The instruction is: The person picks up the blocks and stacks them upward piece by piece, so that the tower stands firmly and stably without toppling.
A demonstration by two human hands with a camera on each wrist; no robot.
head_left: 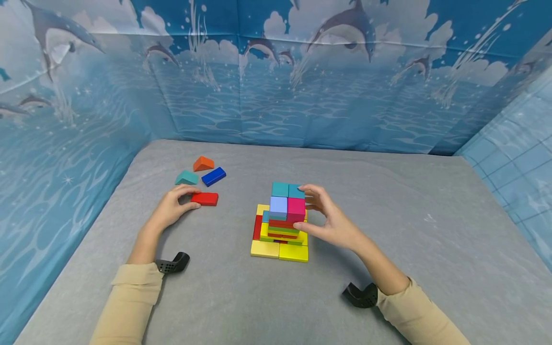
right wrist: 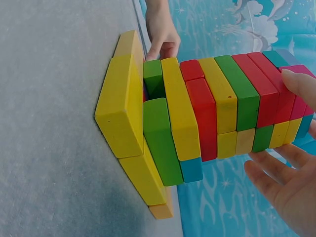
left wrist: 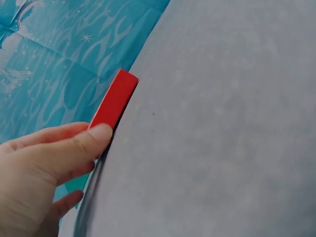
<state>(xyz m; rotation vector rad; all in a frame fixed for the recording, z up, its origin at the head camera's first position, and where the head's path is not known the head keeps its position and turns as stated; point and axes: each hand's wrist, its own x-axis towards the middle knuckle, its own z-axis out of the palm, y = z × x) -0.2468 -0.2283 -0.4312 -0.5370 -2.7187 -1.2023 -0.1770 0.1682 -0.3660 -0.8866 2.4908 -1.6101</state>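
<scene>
At the left of the cloth my left hand (head_left: 174, 207) pinches one end of a flat red block (head_left: 207, 199) between thumb and fingers. The left wrist view shows the thumb on the near face of that block; the block's far end sticks out from the grip. A tall tower of coloured blocks (head_left: 278, 208) stands near the middle, on a base of yellow blocks (head_left: 294, 253). From the right side, my right hand (head_left: 327, 220) holds the tower's upper part. In the right wrist view its thumb touches near a magenta block (right wrist: 300, 104), and its fingers curve along the tower's other side.
An orange wedge (head_left: 203, 164), a teal wedge (head_left: 187, 178) and a dark blue block (head_left: 213, 177) lie just beyond the left hand. Grey cloth (head_left: 409, 215) covers the surface. Blue dolphin-print curtains (head_left: 276, 105) rise at the back and sides.
</scene>
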